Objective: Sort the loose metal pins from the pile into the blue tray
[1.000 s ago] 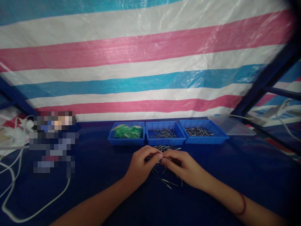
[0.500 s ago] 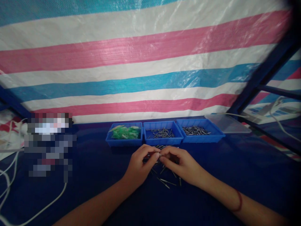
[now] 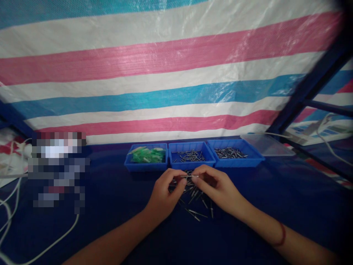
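I'm pinching a metal pin (image 3: 189,176) between my left hand (image 3: 167,188) and right hand (image 3: 216,187), centre frame, likely steadying both ends; loose pins (image 3: 195,192) are lying just below.

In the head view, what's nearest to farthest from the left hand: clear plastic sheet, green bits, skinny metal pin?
1. Skinny metal pin, held by the left hand.
2. Green bits, in the leftmost blue tray.
3. Clear plastic sheet, far right.

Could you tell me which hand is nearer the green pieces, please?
Left: the left hand is in front and slightly right of the green pieces; the right hand is farther right.
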`<state>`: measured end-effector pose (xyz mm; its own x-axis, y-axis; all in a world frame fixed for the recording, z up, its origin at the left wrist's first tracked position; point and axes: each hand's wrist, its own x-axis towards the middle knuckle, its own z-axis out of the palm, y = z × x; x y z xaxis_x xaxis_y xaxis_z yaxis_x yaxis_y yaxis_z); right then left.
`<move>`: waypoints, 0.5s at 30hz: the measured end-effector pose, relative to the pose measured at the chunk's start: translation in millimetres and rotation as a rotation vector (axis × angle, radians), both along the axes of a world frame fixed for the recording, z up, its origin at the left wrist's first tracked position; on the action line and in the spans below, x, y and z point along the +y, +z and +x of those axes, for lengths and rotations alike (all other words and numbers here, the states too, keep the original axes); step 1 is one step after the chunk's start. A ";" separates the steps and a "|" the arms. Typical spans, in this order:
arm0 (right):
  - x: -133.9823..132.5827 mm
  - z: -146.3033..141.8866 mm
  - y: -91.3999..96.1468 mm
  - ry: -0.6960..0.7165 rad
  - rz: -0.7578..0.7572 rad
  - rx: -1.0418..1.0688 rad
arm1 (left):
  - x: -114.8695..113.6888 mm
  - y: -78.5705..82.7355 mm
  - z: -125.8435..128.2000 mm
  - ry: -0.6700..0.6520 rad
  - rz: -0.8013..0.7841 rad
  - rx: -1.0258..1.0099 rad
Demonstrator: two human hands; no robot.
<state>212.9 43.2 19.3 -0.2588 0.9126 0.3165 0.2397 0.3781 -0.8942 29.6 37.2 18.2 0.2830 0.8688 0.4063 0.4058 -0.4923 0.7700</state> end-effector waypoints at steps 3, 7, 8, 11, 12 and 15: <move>11.5 18.2 7.6 -0.160 0.145 -0.055 | -2.9 -0.5 0.1 0.044 0.074 0.128; 37.3 58.9 13.0 -0.544 0.351 -0.301 | -8.8 -0.2 -0.4 0.042 0.143 0.415; 44.0 68.8 11.8 -0.605 0.380 -0.399 | -9.9 -0.6 -0.6 0.036 0.141 0.467; 59.3 88.8 3.4 -0.627 0.464 -0.697 | -11.3 -2.7 -1.8 0.023 0.129 0.562; 61.8 91.0 0.7 -0.636 0.486 -0.754 | -11.1 -3.5 -2.2 0.020 0.128 0.580; 59.5 83.5 -1.0 -0.626 0.538 -0.765 | -9.7 -4.7 -3.5 0.008 0.129 0.612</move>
